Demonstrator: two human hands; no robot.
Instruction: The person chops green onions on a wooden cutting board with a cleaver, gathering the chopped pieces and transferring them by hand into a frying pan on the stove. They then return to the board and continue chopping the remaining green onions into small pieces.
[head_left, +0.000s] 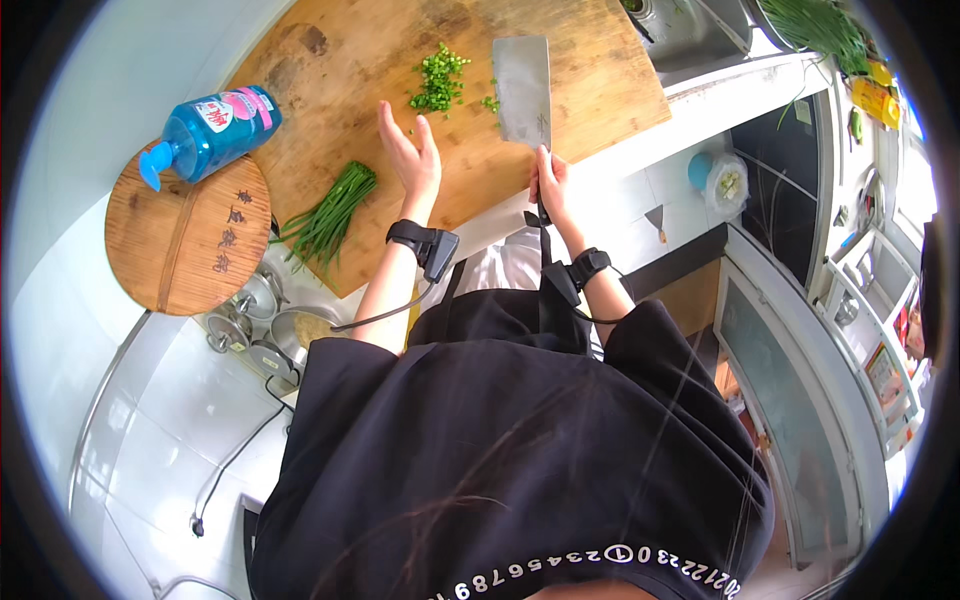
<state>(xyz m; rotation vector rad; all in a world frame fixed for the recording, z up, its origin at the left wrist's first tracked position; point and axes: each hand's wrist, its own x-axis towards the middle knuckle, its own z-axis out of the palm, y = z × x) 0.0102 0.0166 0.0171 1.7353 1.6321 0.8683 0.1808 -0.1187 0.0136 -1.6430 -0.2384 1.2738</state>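
Observation:
My right hand (551, 182) grips the dark handle of a Chinese cleaver (522, 90). The broad steel blade is over the wooden cutting board (592, 67), pointing away from me. Held apart from everything, my left hand (414, 157) has its thumb and fingers spread and holds nothing. Just beyond it lies a small heap of chopped green chives or scallions (438, 79), with a few loose bits beside the blade. To the left of my left hand, a bundle of uncut green stalks (335, 214) rests on the board's near left part.
A blue pump bottle (217, 133) overlaps a round wooden lid (187, 232) at the left. Below it are metal pots (296, 330) and lids. A sink (694, 37) is at the upper right, with more long greens (817, 30) near it. A sliding-door frame (795, 405) stands right.

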